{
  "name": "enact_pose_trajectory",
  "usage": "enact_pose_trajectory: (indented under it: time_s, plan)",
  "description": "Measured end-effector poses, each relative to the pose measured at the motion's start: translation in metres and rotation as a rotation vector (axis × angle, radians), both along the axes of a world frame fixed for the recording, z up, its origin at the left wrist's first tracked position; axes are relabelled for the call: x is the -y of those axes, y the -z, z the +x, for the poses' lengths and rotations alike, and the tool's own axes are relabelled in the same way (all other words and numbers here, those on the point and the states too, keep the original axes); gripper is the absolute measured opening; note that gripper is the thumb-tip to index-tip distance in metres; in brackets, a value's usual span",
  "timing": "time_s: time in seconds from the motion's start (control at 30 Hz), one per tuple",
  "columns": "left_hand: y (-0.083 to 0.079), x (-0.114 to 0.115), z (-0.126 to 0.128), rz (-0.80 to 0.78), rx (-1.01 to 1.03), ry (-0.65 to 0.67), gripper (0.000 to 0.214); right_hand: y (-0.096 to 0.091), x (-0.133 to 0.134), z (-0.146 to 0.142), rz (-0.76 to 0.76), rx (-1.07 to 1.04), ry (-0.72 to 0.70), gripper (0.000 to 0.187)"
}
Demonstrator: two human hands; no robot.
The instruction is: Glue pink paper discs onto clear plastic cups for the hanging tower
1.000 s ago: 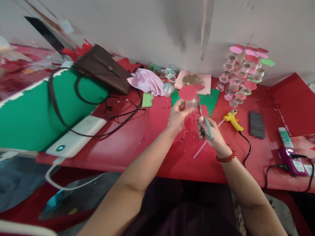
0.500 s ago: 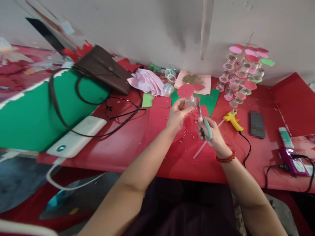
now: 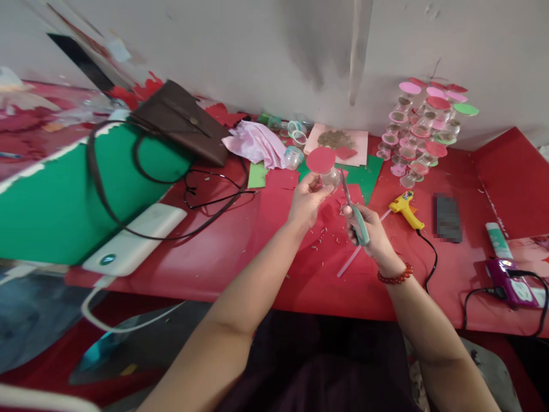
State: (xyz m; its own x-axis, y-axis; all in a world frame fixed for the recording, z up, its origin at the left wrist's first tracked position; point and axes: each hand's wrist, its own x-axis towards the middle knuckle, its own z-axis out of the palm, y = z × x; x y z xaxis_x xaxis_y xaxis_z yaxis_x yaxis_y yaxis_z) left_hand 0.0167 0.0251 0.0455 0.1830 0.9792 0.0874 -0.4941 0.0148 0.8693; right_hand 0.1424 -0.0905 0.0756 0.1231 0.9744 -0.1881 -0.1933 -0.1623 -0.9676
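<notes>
Gripped in my left hand (image 3: 306,200) is a small clear plastic piece (image 3: 331,178), shaped like a bottle part, with a red paper disc (image 3: 321,160) on top of it. My right hand (image 3: 372,229) is closed around the green handles of a pair of scissors (image 3: 359,222). The blades point up and away, close to the right side of the clear piece; whether they touch it I cannot tell. Small pale scraps (image 3: 319,240) lie on red paper (image 3: 278,229) below my hands.
A stack of clear pieces with coloured discs (image 3: 422,134) stands at the back right. Right of my hands lie a yellow glue gun (image 3: 406,210), a dark phone (image 3: 447,217) and a purple power socket (image 3: 514,284). A brown bag (image 3: 184,123) and a white power bank (image 3: 135,240) are on the left.
The clear piece with its red disc has shifted slightly left and tilted a little. The scissor handles look closer together than before.
</notes>
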Motion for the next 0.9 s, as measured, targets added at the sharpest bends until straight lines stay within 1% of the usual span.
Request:
enact_pose_trajectory:
  time_s: [0.13, 0.27, 0.47, 0.57, 0.7, 0.9]
  plan:
    - [0.0041, -0.0031, 0.0006, -0.011, 0.036, -0.010, 0.044, -0.0004, 0.0002, -0.0002, 0.008, -0.012, 0.036, 0.062]
    - [0.0074, -0.0048, -0.0010, -0.028, 0.036, 0.004, 0.045, 0.0011, 0.0002, 0.0009, 0.018, -0.039, 0.036, 0.067]
    - [0.0031, -0.0009, -0.0018, -0.027, 0.017, -0.013, 0.044, -0.0002, -0.0004, 0.0041, 0.003, -0.081, 0.012, 0.066]
    - [0.0012, 0.0002, 0.0000, -0.005, -0.011, -0.047, 0.044, -0.0003, -0.0008, 0.0055, -0.016, -0.095, -0.004, 0.066]
    - [0.0028, -0.0014, 0.0025, 0.014, -0.043, -0.129, 0.045, 0.0010, -0.0010, 0.0067, -0.047, -0.112, -0.023, 0.068]
    - [0.0064, -0.0036, 0.0030, 0.044, -0.118, -0.212, 0.035, 0.0012, -0.0001, 0.0054, -0.058, -0.131, -0.043, 0.066]
